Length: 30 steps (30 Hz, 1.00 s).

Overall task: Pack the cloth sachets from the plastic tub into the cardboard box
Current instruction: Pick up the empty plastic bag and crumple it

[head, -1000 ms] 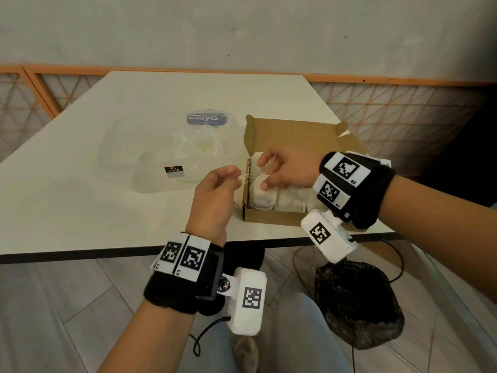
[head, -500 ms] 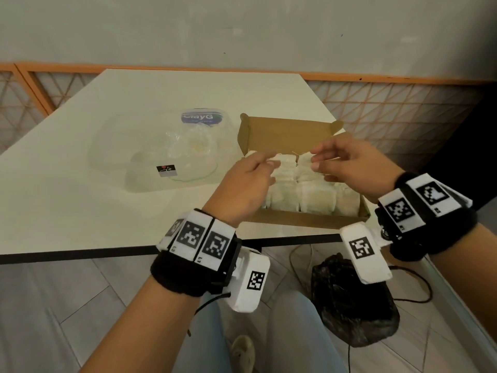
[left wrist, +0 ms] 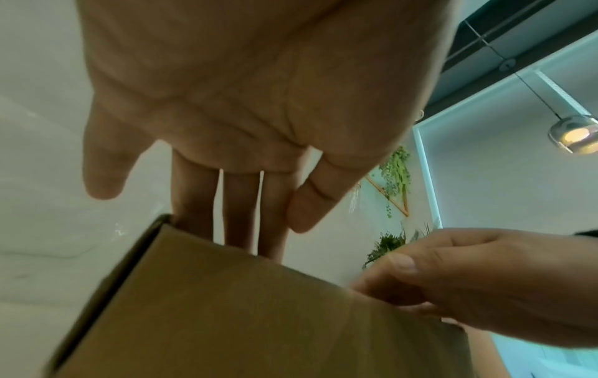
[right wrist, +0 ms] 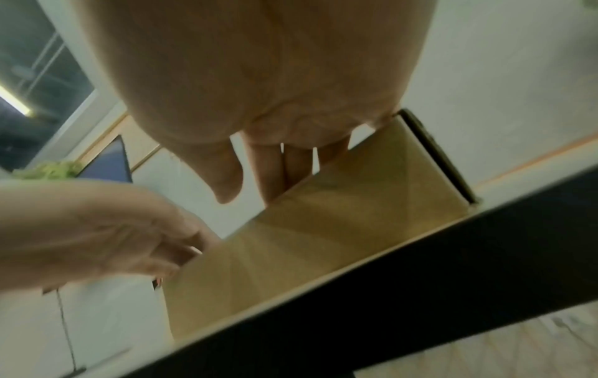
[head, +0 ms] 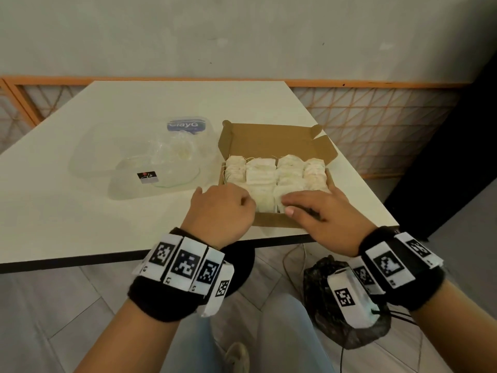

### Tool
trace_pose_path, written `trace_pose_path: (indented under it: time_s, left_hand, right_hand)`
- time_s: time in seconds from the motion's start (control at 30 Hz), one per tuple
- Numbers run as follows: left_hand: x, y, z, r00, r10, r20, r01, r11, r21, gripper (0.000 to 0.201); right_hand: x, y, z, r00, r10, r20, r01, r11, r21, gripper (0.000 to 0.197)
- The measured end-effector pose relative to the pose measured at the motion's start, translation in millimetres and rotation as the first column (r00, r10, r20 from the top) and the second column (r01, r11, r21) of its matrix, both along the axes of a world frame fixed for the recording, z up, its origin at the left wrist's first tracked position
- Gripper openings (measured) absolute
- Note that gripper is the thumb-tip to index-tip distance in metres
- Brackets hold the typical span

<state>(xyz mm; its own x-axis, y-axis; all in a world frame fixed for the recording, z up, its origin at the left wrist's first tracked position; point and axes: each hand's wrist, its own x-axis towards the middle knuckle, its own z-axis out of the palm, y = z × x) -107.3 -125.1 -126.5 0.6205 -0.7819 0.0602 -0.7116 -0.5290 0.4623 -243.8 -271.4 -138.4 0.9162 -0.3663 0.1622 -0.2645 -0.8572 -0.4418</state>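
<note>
hands (head: 271, 208) over box (head: 271, 138), white table (head: 80, 211), grey wall (head: 242, 36)

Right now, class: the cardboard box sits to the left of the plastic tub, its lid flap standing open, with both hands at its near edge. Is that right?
One detail is wrong. In the head view the cardboard box sits to the right of the plastic tub, not the left. The flap is open, and the left hand and right hand are at its near edge.

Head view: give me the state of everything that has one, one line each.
Brown cardboard box: lid open, standing up behind.
White cloth sachets: packed in four rows inside the box.
Clear plastic tub: open; contents too faint to tell.
Left hand: fingers reach over the box's near left rim.
Right hand: fingers lie flat on the near sachets.
</note>
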Motion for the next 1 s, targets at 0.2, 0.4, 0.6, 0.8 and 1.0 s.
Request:
trace_pose_path:
  time_s: [0.2,0.4,0.6,0.8,1.0]
  left_hand:
    - [9.0,8.0,1.1,0.965,0.133,-0.227,-0.209,0.911,-0.356,0.038]
    - [43.5,14.2,24.6,0.952,0.246,0.181,-0.201,0.951,-0.234,0.044]
    - [87.8,35.7,23.7,0.986,0.156,0.063,-0.161,0.984,0.077,0.033]
    - [84.2,64.9,26.3,0.995,0.082,-0.052,-0.080,0.996,0.028,0.032]
    - [77.0,72.9,39.3,0.999,0.018,-0.031,-0.014,0.991,0.131,0.027]
  right_hand:
    - [-18.3,-12.7,10.8,0.937,-0.324,0.131,0.236,0.863,0.446,0.047]
    - [-4.9,-9.7,-12.4,0.913,-0.389,0.123,0.277,0.814,0.511,0.061]
    - [17.5,-29.2,-2.8,0.906,-0.422,-0.015,0.387,0.814,0.433,0.056]
    - [35.9,-43.7,0.8,0.860,-0.499,-0.105,0.500,0.784,0.368,0.059]
    - [51.9,-33.3,-5.8,0.858,-0.499,-0.121,0.508,0.790,0.343,0.057]
